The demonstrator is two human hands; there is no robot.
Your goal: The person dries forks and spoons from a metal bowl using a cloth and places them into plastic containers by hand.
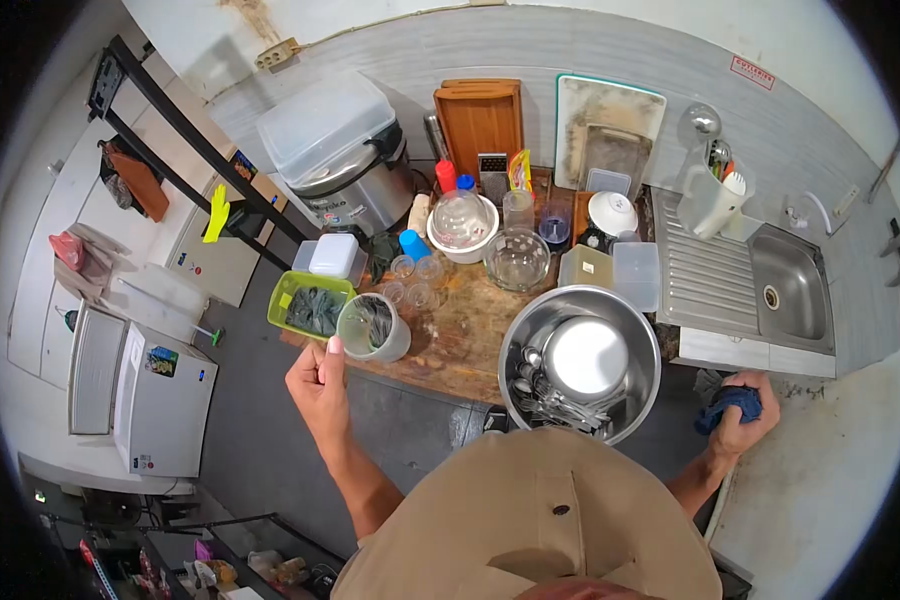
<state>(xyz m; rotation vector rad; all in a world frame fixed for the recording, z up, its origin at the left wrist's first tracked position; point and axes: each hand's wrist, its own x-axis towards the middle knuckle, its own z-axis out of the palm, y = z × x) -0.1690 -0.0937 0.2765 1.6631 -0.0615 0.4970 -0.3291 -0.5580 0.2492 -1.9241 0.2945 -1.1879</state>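
Observation:
My left hand (320,390) is at the table's front edge, fingers curled and thumb pointing up. Its thumb tip overlaps the near side of a translucent plastic container (395,341) with dark, slender items inside; whether they touch I cannot tell, and the inside of the grip is hidden. Beside it sits a lime-green basket (282,292) of dark contents. Low on the right, below the sink counter, my right hand (750,412) grips a crumpled dark blue cloth (722,408). A large steel basin (650,365) in front of me holds a smaller steel bowl (586,357) and many spoons and forks (560,408).
On the wooden table (450,345) stand glasses (425,290), a glass bowl (517,262), a white bowl (460,250), lidded boxes (635,275) and a large rice cooker (360,190). Cutting boards (605,105) lean on the wall. A steel sink (795,290) lies right, with a utensil-filled jug (705,200).

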